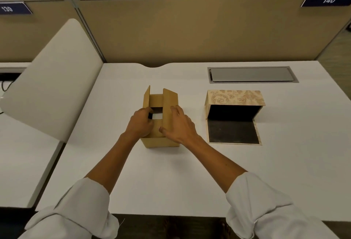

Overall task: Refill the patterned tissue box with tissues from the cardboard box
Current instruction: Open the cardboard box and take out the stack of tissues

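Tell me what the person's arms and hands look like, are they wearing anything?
Both arms wear white, loose sleeves pushed up into bunched folds near the elbows: the left sleeve and the right sleeve. The forearms are bare below them. The left hand and right hand are bare too, with no gloves, rings or watch showing.

Cardboard box (161,140) matt brown; patterned tissue box (235,97) paper-covered, matt black lining; table (171,181) smooth white.
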Demonstrator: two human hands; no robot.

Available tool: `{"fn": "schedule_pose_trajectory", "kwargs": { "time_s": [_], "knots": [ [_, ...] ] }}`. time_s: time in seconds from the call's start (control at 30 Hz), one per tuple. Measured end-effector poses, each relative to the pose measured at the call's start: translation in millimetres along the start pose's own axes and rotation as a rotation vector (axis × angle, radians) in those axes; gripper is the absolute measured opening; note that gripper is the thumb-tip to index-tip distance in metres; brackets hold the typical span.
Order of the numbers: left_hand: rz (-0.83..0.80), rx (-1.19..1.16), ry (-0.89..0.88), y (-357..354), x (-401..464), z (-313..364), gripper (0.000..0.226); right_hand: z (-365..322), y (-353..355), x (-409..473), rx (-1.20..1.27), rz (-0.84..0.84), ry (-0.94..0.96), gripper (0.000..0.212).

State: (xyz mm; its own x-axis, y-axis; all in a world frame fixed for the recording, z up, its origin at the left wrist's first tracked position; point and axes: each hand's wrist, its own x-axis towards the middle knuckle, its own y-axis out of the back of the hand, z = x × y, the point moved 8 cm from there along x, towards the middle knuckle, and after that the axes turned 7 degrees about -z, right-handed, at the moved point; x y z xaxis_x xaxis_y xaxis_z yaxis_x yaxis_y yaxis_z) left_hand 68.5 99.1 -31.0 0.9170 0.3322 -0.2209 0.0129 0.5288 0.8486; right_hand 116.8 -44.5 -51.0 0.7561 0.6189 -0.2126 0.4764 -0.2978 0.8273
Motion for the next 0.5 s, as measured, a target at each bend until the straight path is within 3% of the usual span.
{"fn": "schedule_pose_trajectory", "kwargs": {
  "time_s": [0.13,0.3,0.4,0.5],
  "knots": [
    [0.067,-0.138,0.022,22,-3,-25,0.030,-4,-10,5,0.057,0.022,-0.031,0.091],
    [0.073,-0.139,0.150,24,-8,-65,0.047,1,9,-8,0.263,0.223,0.017,0.058],
    [0.035,0.069,0.204,14,-9,-77,0.040,28,20,-17,0.418,0.375,-0.069,0.051],
    [0.091,0.347,0.171,10,-7,-73,0.020,54,19,-24,0.406,0.451,-0.214,0.050]
  ]
}}
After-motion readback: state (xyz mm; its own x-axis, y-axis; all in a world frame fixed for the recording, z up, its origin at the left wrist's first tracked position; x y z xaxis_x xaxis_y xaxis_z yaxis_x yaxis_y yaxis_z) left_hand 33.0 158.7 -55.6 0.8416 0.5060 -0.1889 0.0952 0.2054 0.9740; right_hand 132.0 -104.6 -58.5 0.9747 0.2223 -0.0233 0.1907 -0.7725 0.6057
